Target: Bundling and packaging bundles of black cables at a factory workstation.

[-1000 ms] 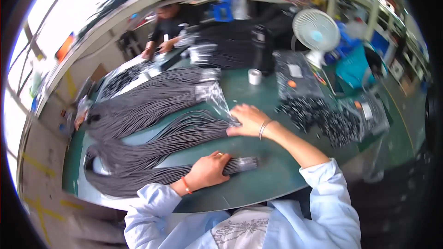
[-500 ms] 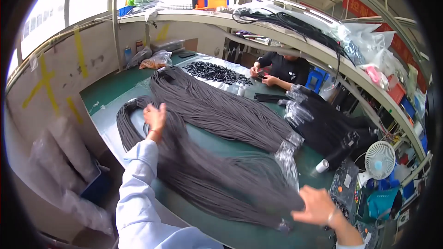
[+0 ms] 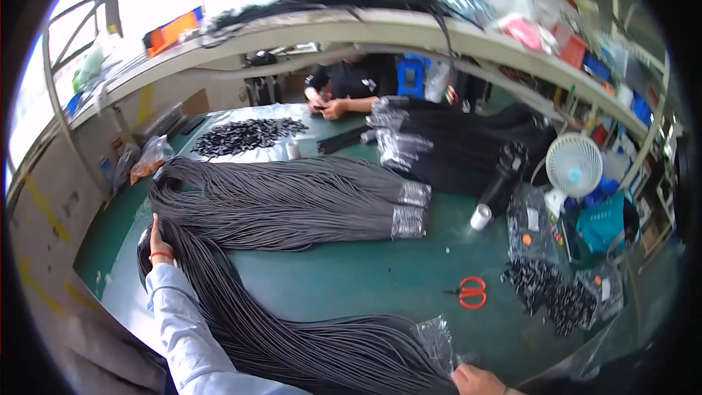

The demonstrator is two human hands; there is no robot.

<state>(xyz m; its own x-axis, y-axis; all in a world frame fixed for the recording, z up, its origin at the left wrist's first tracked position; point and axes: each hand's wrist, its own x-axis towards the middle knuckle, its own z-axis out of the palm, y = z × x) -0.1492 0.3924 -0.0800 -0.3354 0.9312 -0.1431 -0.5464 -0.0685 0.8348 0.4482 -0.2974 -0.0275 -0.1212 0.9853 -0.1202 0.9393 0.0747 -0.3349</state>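
Our left hand (image 3: 156,241) rests against the looped end of the nearest grey cord bundle (image 3: 314,351), which lies along the near side of the green bench (image 3: 351,278). Clear plastic (image 3: 435,340) sits at its other end, beside our right hand (image 3: 479,380); we cannot tell whether either grip is closed.
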